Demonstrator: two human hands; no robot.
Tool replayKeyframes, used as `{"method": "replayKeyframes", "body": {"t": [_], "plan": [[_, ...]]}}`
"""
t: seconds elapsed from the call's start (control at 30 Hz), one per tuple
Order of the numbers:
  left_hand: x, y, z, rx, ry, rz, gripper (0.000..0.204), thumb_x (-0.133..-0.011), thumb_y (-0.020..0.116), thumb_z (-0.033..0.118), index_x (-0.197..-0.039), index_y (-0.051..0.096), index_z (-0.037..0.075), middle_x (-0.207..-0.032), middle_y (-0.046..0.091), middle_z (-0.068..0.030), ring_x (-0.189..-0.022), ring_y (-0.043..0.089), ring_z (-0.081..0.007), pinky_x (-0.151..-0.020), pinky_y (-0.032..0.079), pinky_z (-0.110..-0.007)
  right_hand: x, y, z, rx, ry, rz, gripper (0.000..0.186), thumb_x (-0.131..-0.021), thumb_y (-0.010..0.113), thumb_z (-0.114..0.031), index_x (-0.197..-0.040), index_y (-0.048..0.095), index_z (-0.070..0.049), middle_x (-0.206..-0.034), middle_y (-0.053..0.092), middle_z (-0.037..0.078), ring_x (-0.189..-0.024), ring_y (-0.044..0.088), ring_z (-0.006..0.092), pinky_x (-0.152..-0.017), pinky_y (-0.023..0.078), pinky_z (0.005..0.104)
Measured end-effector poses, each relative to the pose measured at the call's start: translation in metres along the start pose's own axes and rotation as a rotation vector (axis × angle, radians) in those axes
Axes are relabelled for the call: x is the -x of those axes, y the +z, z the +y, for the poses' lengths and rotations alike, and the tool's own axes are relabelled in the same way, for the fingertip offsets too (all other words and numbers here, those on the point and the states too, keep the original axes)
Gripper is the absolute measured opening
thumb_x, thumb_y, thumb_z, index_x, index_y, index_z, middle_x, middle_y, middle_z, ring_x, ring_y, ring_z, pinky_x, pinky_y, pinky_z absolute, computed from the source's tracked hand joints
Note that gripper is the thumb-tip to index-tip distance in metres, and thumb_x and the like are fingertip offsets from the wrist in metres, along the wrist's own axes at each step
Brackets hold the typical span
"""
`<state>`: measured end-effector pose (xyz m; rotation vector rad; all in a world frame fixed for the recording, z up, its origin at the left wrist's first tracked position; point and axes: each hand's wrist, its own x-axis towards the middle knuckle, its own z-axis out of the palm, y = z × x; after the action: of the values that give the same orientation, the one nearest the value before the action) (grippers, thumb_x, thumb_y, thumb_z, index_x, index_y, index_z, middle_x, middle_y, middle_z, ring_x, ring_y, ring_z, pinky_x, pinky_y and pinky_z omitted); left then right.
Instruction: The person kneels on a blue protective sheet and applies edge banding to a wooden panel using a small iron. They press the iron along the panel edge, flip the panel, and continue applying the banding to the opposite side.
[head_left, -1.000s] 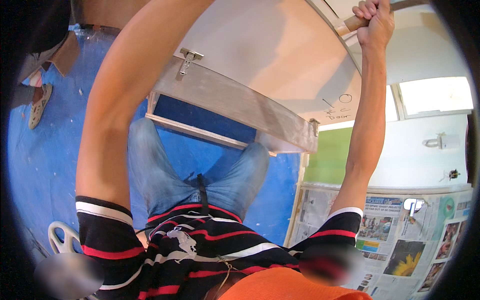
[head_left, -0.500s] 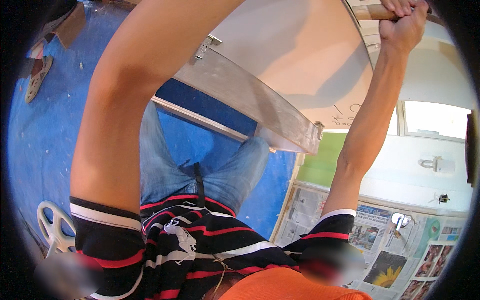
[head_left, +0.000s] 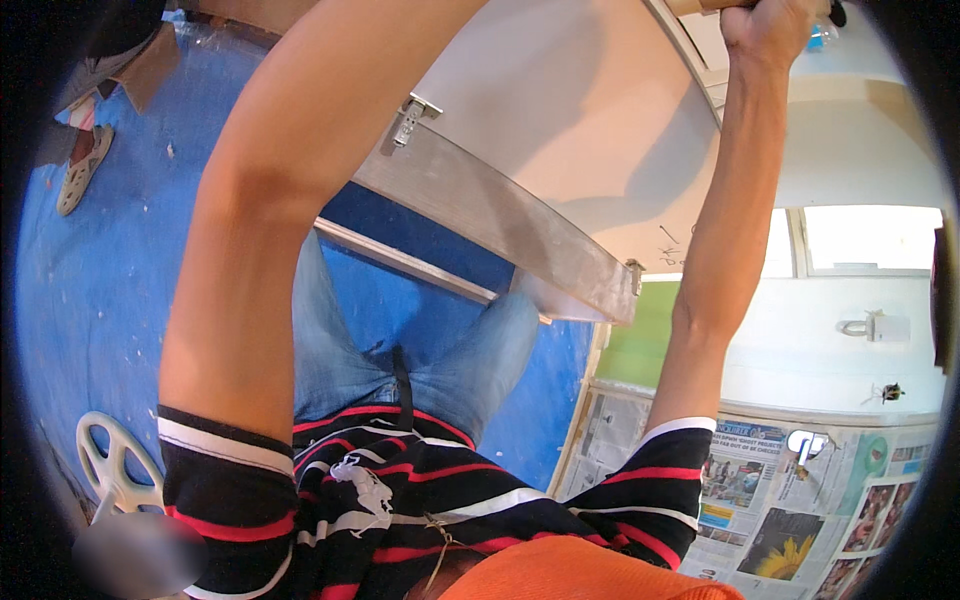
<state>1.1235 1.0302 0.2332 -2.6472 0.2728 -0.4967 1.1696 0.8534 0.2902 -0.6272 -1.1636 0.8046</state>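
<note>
At the upper right, my right hand is closed around a tan, stick-like piece, cut off by the top edge. A small dark tip shows beside that hand; I cannot tell whether it belongs to the same piece. My left arm reaches up past the top edge, its hand out of sight. Between my arms stands a pale cabinet panel with shadows and handwriting on it. Below it runs a bare wooden frame board, with a metal hinge at its left and another hinge at its right.
Blue sheeting covers the floor. A person's shoe and a cardboard box are at the far left. A cream wheel-like piece lies lower left. Newspaper covers the lower right wall, below a padlock.
My right hand has moved left and up, toward the top edge. The fingers seen beside it earlier are out of view. The whole view has shifted slightly.
</note>
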Motion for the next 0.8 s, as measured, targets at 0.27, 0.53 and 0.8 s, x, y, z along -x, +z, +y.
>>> {"method": "replayKeyframes", "body": {"t": [0.27, 0.53, 0.8], "plan": [[0.041, 0.013, 0.022, 1.590, -0.376, 0.436, 0.045, -0.103, 0.044, 0.034, -0.139, 0.047, 0.007, -0.124, 0.060, -0.0185, -0.105, 0.064, -0.0296, -0.082, 0.054, -0.048, -0.002, 0.033, 0.031, 0.412, -0.267, 0.014, 0.036, -0.103, 0.064, -0.043, -0.083, 0.048, -0.017, -0.063, 0.039, -0.007, -0.052, 0.041, 0.0047, -0.047, 0.039, 0.0218], [0.042, -0.016, 0.033, 1.729, -0.583, 0.518, 0.051, -0.108, 0.032, 0.037, -0.147, 0.035, 0.005, -0.137, 0.051, -0.0248, -0.119, 0.056, -0.0356, -0.095, 0.047, -0.059, -0.005, 0.035, 0.032, 0.130, -0.109, -0.055, 0.033, -0.104, 0.063, -0.040, -0.085, 0.047, -0.017, -0.063, 0.040, -0.006, -0.051, 0.043, 0.0065, -0.047, 0.041, 0.0229], [0.060, -0.018, 0.017, 1.575, -0.508, 0.560, 0.064, -0.109, 0.036, 0.044, -0.154, 0.028, -0.001, -0.139, 0.053, -0.0307, -0.122, 0.058, -0.0417, -0.109, 0.039, -0.065, 0.000, 0.038, 0.036, 0.466, -0.286, -0.065, 0.032, -0.105, 0.062, -0.038, -0.088, 0.048, -0.014, -0.064, 0.043, -0.005, -0.050, 0.042, 0.0078, -0.048, 0.041, 0.0249]]}}
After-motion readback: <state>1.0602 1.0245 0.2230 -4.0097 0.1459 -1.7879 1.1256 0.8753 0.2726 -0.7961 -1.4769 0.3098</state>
